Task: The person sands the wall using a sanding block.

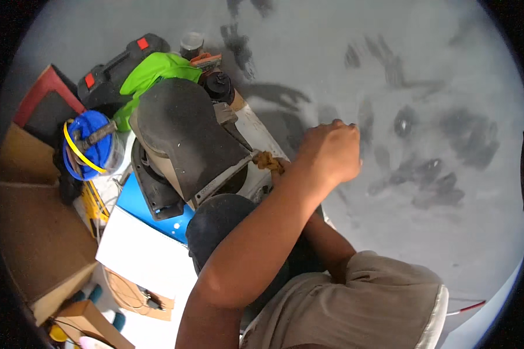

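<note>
My left hand [332,150] is raised above the grey surface, back of the hand towards me. Its fingers curl away, so what lies in the palm is hidden. The left forearm crosses over the right one. Behind it, only part of my right hand [282,167] shows, gripping a crumpled yellow-brown thing [268,161]. That thing meets the corner of a large dark padded piece [183,118], perhaps a seat, with a tan side and a perforated edge strip. A black plastic part [155,189] sits under the padded piece, close to my knee [218,218].
At left stand a blue-lidded tub [85,146] bearing a hammer-like tool, a cardboard box [39,231] and a black tool case [120,65]. Green cloth [159,67] and a clear jar [192,42] lie beyond. A notebook [142,251] and pliers [153,301] are nearer. Dark smears mark the grey surface [305,39].
</note>
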The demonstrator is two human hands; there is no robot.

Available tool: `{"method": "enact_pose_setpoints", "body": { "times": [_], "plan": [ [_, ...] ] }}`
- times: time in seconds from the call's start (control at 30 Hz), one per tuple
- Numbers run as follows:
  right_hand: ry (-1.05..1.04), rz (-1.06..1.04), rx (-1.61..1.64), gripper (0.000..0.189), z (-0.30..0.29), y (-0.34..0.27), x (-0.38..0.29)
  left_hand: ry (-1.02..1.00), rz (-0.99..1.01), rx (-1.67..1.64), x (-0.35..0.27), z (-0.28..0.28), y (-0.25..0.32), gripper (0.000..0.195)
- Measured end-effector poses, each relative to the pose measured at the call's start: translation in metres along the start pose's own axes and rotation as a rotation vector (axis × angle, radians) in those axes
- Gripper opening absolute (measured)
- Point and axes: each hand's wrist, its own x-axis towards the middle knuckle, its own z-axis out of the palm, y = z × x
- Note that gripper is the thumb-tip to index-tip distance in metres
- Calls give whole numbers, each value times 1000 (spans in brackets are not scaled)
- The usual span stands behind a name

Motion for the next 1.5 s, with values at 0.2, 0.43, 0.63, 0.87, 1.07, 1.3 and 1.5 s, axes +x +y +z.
{"method": "enact_pose_setpoints", "body": {
  "times": [0.2,0.43,0.63,0.87,1.07,1.3,1.5],
  "plan": [
    [-235,76,875,30,53,12,33,457,-176,106,-6,-18,-9,53],
    [-34,75,1806,31,14,5,162,664,-131,-34,-2,-33,-9,48],
    [-20,334,2262,31,-74,-100,182,628,-165,-231,-5,-36,-21,48],
    [396,-429,1668,29,-225,-235,62,637,-186,-283,-4,-44,-35,50],
    [112,-622,1487,37,-263,-202,-42,713,-136,-397,-2,-41,-21,43],
    [-134,-108,1554,29,-162,-107,-75,807,-15,-478,17,-37,-20,38],
    [-511,200,1673,50,-144,-122,-95,771,-16,31,5,-19,-13,39]
  ]
}}
